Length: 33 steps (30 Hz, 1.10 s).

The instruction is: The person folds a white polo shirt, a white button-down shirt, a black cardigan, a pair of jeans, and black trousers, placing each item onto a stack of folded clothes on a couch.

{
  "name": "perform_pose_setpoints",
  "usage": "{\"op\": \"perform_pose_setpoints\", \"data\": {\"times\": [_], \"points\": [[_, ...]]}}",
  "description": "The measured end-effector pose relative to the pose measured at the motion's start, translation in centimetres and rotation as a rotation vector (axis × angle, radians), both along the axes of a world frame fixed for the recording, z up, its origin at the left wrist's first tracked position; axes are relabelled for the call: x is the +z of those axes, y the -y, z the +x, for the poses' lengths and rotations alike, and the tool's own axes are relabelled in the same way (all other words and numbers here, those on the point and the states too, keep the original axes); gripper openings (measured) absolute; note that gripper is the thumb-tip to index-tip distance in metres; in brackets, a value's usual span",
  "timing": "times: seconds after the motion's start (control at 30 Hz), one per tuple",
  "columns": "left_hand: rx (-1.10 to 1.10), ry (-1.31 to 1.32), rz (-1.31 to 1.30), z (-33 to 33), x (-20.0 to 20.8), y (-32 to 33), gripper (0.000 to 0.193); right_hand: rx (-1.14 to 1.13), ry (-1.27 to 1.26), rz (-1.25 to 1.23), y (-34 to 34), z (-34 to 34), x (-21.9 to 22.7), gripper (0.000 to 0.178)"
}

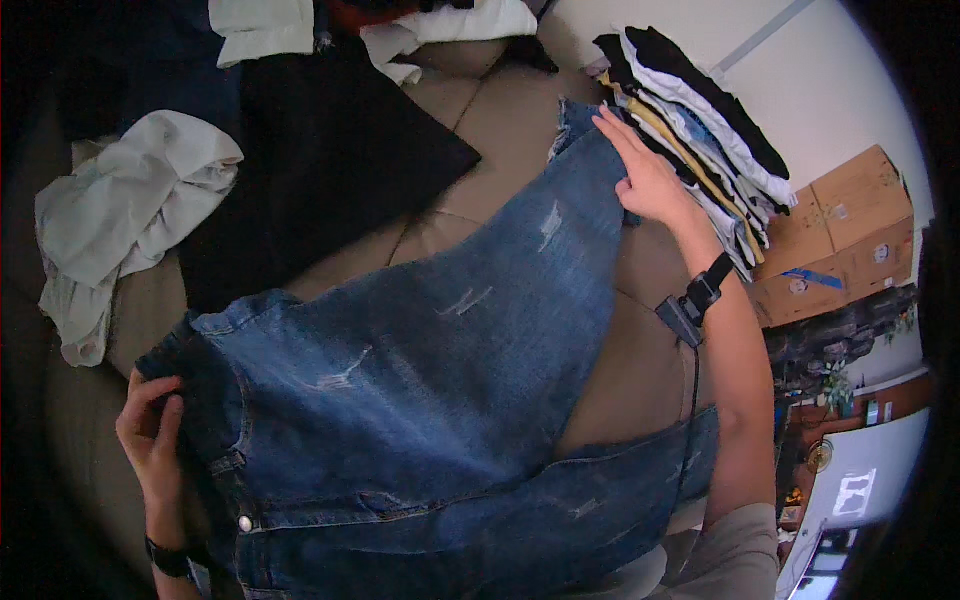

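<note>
A pair of blue distressed jeans (440, 350) lies spread across the brown couch, its waistband with a metal button toward the left and one leg reaching to the upper right. My left hand (152, 435) is closed on the dark edge of the jeans at the waist end, thumb and fingers bent together. At the frayed hem of the far leg, my right hand (645, 180) rests with fingers stretched out and flat on the denim. The second leg runs along the lower edge, partly hidden by my right arm.
A brown quilted couch (490, 115) lies underneath. Black cloth (310, 170) and a crumpled pale garment (150, 190) lie at the upper left. Beyond my right hand stands a stack of folded clothes (700, 130), with a cardboard box (835, 235) beside it.
</note>
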<state>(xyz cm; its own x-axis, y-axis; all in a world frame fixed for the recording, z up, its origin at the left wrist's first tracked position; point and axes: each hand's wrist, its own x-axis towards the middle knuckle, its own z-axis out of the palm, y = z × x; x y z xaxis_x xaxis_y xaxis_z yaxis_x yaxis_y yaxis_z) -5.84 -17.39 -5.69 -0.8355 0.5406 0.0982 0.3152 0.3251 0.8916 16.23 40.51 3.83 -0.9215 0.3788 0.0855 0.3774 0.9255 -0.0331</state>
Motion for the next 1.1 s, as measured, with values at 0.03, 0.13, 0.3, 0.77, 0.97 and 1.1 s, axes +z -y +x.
{"op": "perform_pose_setpoints", "data": {"times": [0.03,0.13,0.3,0.77,0.97,1.1], "points": [[0.037,-0.028,0.018,0.2,0.0,-0.4,0.019,-0.001,0.027,-0.029,-0.3,-0.2,0.0,0.088],[-0.011,-0.044,-0.024,-0.2,0.1,0.2,0.026,0.052,0.025,0.066,-2.0,0.1,-0.9,0.085],[-0.042,-0.035,-0.033,-0.3,0.3,0.4,0.029,-0.098,0.157,0.227,-1.6,1.5,1.2,0.043],[-0.132,-0.214,0.165,-0.5,-0.3,0.0,0.025,-0.232,0.363,0.249,7.3,23.1,20.0,0.021],[0.014,-0.239,0.245,0.7,2.9,-0.4,0.024,-0.465,0.33,0.113,11.4,34.3,19.9,0.018],[-0.045,-0.494,0.364,-1.0,5.0,-0.7,0.021,-0.446,0.159,0.257,11.0,40.3,17.5,0.02]]}}
